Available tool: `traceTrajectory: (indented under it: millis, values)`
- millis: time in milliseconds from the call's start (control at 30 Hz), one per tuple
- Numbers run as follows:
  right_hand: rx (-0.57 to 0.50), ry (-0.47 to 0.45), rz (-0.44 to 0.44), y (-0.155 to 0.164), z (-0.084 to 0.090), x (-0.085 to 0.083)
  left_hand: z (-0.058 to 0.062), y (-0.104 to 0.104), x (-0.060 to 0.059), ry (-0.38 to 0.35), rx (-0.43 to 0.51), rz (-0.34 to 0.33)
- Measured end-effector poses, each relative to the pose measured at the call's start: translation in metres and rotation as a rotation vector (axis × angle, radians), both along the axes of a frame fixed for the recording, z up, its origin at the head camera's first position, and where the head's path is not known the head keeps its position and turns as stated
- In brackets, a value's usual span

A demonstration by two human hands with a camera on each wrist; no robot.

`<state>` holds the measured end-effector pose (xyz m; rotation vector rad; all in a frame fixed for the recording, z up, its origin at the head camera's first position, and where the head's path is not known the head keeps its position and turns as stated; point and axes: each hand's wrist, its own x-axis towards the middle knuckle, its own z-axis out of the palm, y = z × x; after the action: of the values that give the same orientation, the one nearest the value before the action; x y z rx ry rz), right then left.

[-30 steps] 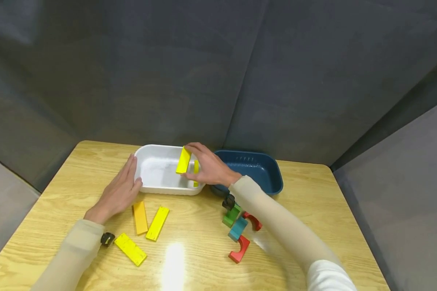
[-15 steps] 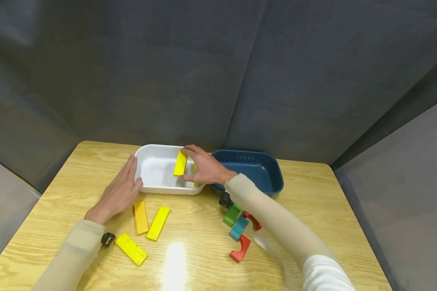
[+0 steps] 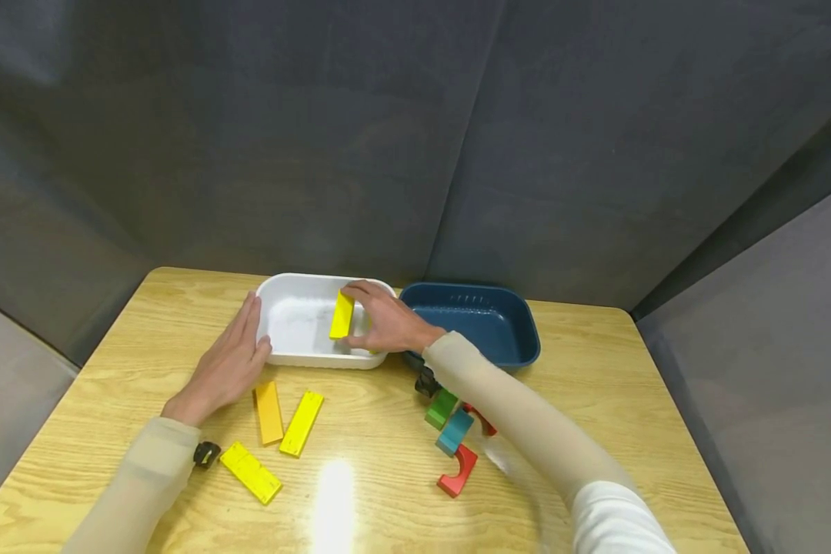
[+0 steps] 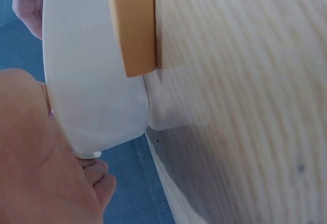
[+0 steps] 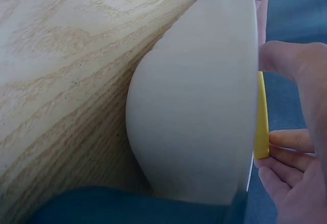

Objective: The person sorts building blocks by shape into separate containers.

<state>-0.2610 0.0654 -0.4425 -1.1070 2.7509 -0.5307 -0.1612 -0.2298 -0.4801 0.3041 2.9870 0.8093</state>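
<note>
Yellow block (image 3: 342,315): tilted inside white tray (image 3: 287,358), pinched in my right hand (image 3: 381,323) grip. My left hand (image 3: 227,362): grip released, fingers flat against the tray's left wall, on tabletop (image 3: 595,400).

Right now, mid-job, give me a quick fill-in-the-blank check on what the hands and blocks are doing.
1. The right hand holds a yellow block over the ____ tub.
2. The left hand rests against that tub's ____ side.
3. The blue tub holds ____ blocks.
4. The number of flat yellow and orange blocks lying on the table near the left hand is ____.

Missing words: white; left; no; three
</note>
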Motion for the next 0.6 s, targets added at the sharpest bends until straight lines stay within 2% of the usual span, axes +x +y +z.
traceTrajectory:
  millis: [400,600]
  values:
    - [0.031,0.006,0.016,-0.0038,-0.0097,-0.004,-0.0026,-0.0002,0.0015,0.005,-0.003,-0.004]
    - [0.07,0.003,-0.013,-0.0017,-0.0059,-0.0037,-0.0031,-0.001,0.0016,0.005,-0.004,0.0]
